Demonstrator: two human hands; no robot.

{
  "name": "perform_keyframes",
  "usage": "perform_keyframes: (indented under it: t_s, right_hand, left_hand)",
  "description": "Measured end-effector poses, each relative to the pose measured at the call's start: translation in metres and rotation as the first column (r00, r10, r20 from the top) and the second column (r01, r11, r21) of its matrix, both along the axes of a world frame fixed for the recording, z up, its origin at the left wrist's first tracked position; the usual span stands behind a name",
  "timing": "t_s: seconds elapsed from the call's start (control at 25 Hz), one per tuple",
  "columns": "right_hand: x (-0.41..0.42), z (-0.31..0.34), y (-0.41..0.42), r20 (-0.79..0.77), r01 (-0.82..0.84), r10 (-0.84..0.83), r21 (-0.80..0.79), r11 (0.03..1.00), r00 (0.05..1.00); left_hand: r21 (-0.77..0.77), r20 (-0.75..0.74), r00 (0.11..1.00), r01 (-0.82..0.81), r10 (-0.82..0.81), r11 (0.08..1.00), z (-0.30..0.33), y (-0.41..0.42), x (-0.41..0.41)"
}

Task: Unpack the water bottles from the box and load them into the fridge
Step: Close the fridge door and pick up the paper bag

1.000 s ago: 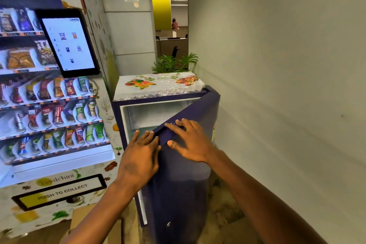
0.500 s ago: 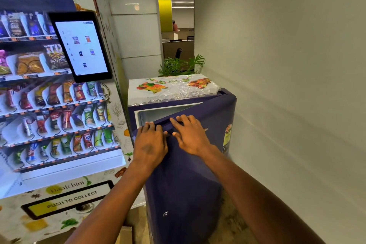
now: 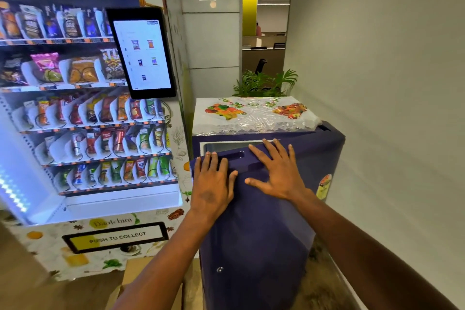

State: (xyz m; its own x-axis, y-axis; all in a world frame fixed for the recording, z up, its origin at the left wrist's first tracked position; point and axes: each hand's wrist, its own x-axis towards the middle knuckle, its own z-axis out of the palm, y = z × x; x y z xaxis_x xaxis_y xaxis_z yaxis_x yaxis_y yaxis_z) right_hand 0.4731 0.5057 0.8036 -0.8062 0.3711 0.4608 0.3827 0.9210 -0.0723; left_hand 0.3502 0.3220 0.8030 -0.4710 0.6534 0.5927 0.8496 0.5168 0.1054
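The fridge [image 3: 266, 209] stood low and directly ahead of both hands, its door [image 3: 256, 234] ajar by only a narrow wedge at the top left. The left hand [image 3: 212, 184] lay flat on the door's upper left corner, fingers [image 3: 210, 161] straight and close together, tips reaching the recessed handle groove at 12 o'clock from the knuckles. The right hand [image 3: 279, 173] pressed flat beside it at 3 o'clock, fingers [image 3: 273, 150] spread wide, holding nothing, tips at the door's top edge. The open gap lay just beyond both sets of fingertips, toward 12 o'clock. The door's free edge ran vertically beneath the left hand, so that hand seemed the nearer one for swinging it, while the hinge side sat at 3 o'clock.

The door was smooth, glossy deep-purple sheet with rounded corners and a small round keyhole low down. A crinkled clear plastic cover [image 3: 254, 113] with printed fruit lay over the top. At 6 o'clock from the left wrist, plain brown cardboard, probably the box [image 3: 130, 282], showed only in part; no bottles were visible, so whether any were left I could not tell. At 9 o'clock stood a lit vending machine [image 3: 83, 121] full of shiny packets.
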Motion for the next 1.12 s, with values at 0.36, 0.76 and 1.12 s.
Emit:
perform_keyframes:
  t_s: [0.36, 0.76, 1.12]
  right_hand:
    - [-0.038, -0.012, 0.008, -0.073, 0.040, -0.039, 0.012, 0.999, 0.997]
    - [-0.070, -0.016, 0.025, -0.050, 0.056, -0.056, -0.001, 0.998, 0.997]
    - [-0.078, -0.014, 0.031, 0.010, 0.078, -0.079, 0.019, 0.997, 0.997]
  left_hand:
    - [-0.005, -0.102, 0.993, -0.052, 0.051, 0.999, -0.029, 0.020, -0.044]
    - [-0.052, -0.041, 0.994, -0.106, 0.104, 0.993, -0.029, 0.044, -0.080]
    - [-0.044, -0.057, 0.994, -0.099, 0.096, 0.994, -0.031, 0.055, -0.095]
